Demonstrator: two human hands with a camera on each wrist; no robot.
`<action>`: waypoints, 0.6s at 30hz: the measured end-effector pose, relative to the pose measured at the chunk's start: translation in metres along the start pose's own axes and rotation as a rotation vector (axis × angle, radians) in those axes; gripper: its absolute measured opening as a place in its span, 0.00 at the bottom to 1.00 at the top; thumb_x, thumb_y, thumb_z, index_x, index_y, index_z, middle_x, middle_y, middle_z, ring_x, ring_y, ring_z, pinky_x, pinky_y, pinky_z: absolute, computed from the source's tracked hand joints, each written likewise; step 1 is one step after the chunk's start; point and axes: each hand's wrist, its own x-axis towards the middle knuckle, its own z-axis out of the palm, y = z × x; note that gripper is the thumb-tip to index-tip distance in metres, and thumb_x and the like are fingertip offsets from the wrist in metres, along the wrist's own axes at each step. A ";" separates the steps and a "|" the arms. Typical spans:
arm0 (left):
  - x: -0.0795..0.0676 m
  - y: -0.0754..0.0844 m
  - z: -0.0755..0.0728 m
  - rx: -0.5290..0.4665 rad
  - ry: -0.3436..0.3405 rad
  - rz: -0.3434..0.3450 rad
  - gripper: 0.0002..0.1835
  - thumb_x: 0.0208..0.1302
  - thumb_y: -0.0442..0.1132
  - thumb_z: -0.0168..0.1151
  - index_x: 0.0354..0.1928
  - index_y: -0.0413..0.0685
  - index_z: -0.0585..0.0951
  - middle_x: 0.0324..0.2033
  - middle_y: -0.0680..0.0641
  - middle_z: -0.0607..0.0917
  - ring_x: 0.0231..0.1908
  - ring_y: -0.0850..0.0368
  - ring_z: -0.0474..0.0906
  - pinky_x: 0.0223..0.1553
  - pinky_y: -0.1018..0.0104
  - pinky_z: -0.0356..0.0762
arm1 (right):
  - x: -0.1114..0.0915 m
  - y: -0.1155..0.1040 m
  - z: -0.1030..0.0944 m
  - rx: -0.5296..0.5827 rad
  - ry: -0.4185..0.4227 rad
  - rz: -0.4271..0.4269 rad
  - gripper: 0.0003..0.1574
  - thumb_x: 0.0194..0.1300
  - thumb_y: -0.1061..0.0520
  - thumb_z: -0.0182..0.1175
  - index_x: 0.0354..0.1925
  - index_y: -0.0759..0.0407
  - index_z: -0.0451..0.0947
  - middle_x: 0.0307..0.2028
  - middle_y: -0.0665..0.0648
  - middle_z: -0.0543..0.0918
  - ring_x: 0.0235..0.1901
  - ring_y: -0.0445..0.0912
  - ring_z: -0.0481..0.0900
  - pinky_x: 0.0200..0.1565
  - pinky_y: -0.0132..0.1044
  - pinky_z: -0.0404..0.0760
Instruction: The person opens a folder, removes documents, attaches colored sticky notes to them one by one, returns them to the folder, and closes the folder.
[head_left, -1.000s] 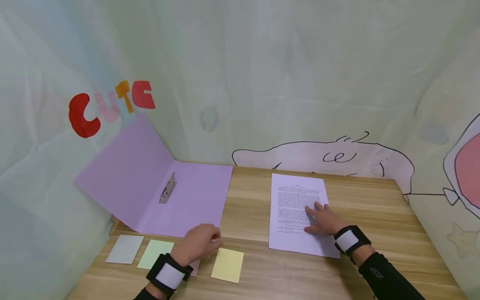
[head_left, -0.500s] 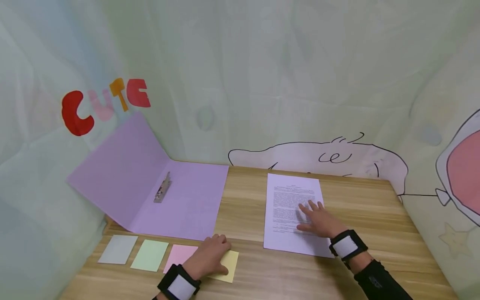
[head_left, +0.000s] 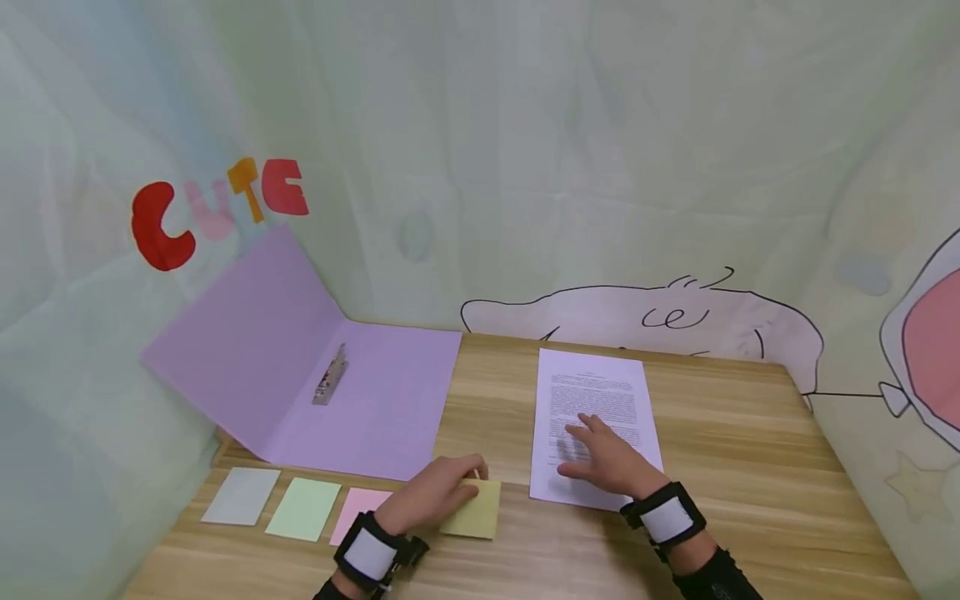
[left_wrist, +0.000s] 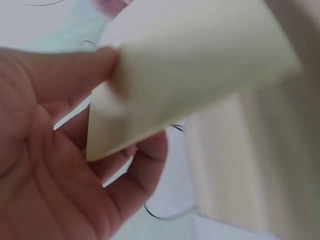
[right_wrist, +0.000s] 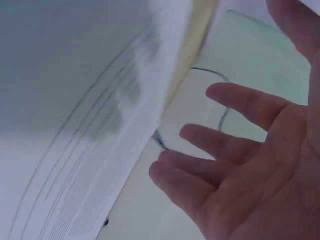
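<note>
My left hand (head_left: 431, 495) pinches a yellow sticky note (head_left: 480, 510) between thumb and fingers, just right of the pink one. In the left wrist view the thumb presses one face of the yellow note (left_wrist: 195, 65) near its edge, with fingers behind it. Over the lower half of a printed sheet (head_left: 592, 392), my right hand (head_left: 611, 461) hovers with its fingers spread. The right wrist view has these fingers loosely extended beside the printed page (right_wrist: 90, 120), holding nothing.
An open purple folder (head_left: 390, 400) with a metal clip (head_left: 331, 377) occupies the back left of the wooden table (head_left: 510, 567). In front of it lie grey (head_left: 240, 496), green (head_left: 303, 509) and pink (head_left: 358, 510) sticky notes. A printed curtain (head_left: 525, 167) hangs behind.
My left hand has moved right from above the pink note to the yellow one, gripped it and lifted it. My right hand has shifted left over the printed sheet.
</note>
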 end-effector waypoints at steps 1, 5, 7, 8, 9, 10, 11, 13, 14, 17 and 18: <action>0.006 0.004 -0.001 -0.014 0.011 0.002 0.04 0.66 0.34 0.57 0.40 0.52 0.76 0.34 0.55 0.80 0.32 0.65 0.73 0.34 0.68 0.72 | 0.000 -0.004 0.000 0.028 -0.004 -0.019 0.43 0.56 0.41 0.67 0.61 0.65 0.70 0.63 0.69 0.65 0.63 0.63 0.62 0.59 0.56 0.64; 0.034 0.019 -0.007 -0.032 0.077 0.002 0.06 0.69 0.33 0.53 0.42 0.51 0.77 0.37 0.52 0.81 0.34 0.63 0.74 0.36 0.68 0.72 | -0.001 -0.019 -0.002 0.179 -0.040 -0.124 0.38 0.62 0.42 0.62 0.60 0.66 0.71 0.58 0.65 0.73 0.57 0.56 0.72 0.55 0.51 0.70; 0.047 0.025 -0.010 -0.038 0.118 -0.008 0.06 0.68 0.34 0.54 0.43 0.50 0.78 0.38 0.52 0.82 0.33 0.62 0.74 0.36 0.68 0.72 | -0.001 -0.023 -0.004 0.249 -0.051 -0.172 0.31 0.66 0.45 0.58 0.59 0.65 0.72 0.55 0.62 0.77 0.52 0.52 0.77 0.52 0.47 0.74; 0.053 0.027 -0.011 -0.045 0.143 -0.011 0.06 0.68 0.34 0.54 0.43 0.50 0.78 0.38 0.51 0.82 0.34 0.62 0.74 0.37 0.67 0.72 | -0.001 -0.025 -0.004 0.281 -0.051 -0.184 0.27 0.68 0.47 0.56 0.58 0.63 0.73 0.53 0.60 0.78 0.49 0.50 0.78 0.49 0.45 0.75; 0.059 0.030 -0.012 -0.062 0.168 -0.017 0.06 0.68 0.33 0.55 0.43 0.49 0.78 0.38 0.51 0.82 0.34 0.61 0.74 0.36 0.67 0.72 | -0.001 -0.027 -0.005 0.306 -0.048 -0.193 0.24 0.70 0.48 0.53 0.56 0.61 0.75 0.51 0.57 0.80 0.46 0.47 0.79 0.46 0.43 0.77; 0.064 0.032 -0.014 -0.072 0.197 -0.020 0.06 0.67 0.33 0.56 0.43 0.48 0.78 0.38 0.50 0.82 0.34 0.60 0.75 0.36 0.66 0.72 | 0.000 -0.028 -0.005 0.341 -0.043 -0.198 0.21 0.72 0.49 0.50 0.55 0.60 0.76 0.49 0.55 0.81 0.44 0.45 0.79 0.45 0.42 0.77; 0.070 0.034 -0.014 -0.076 0.226 -0.020 0.06 0.66 0.33 0.56 0.43 0.48 0.79 0.38 0.50 0.83 0.35 0.60 0.75 0.38 0.66 0.72 | 0.000 -0.029 -0.006 0.391 -0.039 -0.197 0.20 0.74 0.51 0.48 0.55 0.60 0.76 0.48 0.54 0.81 0.44 0.44 0.79 0.45 0.41 0.77; 0.079 0.037 -0.015 -0.098 0.279 -0.037 0.06 0.66 0.33 0.58 0.43 0.47 0.79 0.39 0.49 0.84 0.36 0.58 0.76 0.38 0.64 0.73 | 0.002 -0.031 -0.007 0.485 -0.022 -0.173 0.20 0.75 0.51 0.44 0.53 0.59 0.76 0.44 0.53 0.81 0.42 0.43 0.77 0.44 0.40 0.77; 0.083 0.038 -0.014 -0.109 0.299 -0.044 0.06 0.66 0.33 0.58 0.43 0.47 0.80 0.39 0.49 0.84 0.36 0.58 0.77 0.38 0.64 0.73 | 0.002 -0.033 -0.008 0.524 -0.011 -0.154 0.21 0.76 0.50 0.43 0.51 0.61 0.76 0.41 0.53 0.80 0.39 0.43 0.76 0.42 0.40 0.77; 0.095 0.040 -0.011 -0.165 0.349 -0.074 0.07 0.67 0.35 0.57 0.44 0.47 0.80 0.42 0.48 0.84 0.39 0.57 0.78 0.38 0.63 0.73 | 0.004 -0.035 -0.010 0.634 0.048 -0.071 0.23 0.74 0.48 0.45 0.52 0.63 0.74 0.38 0.54 0.79 0.37 0.43 0.75 0.41 0.42 0.76; 0.099 0.040 -0.010 -0.197 0.362 -0.086 0.08 0.67 0.36 0.57 0.45 0.47 0.80 0.43 0.47 0.84 0.40 0.57 0.78 0.38 0.63 0.74 | 0.005 -0.035 -0.010 0.650 0.073 -0.044 0.22 0.74 0.48 0.47 0.52 0.63 0.74 0.37 0.54 0.79 0.36 0.44 0.74 0.40 0.43 0.75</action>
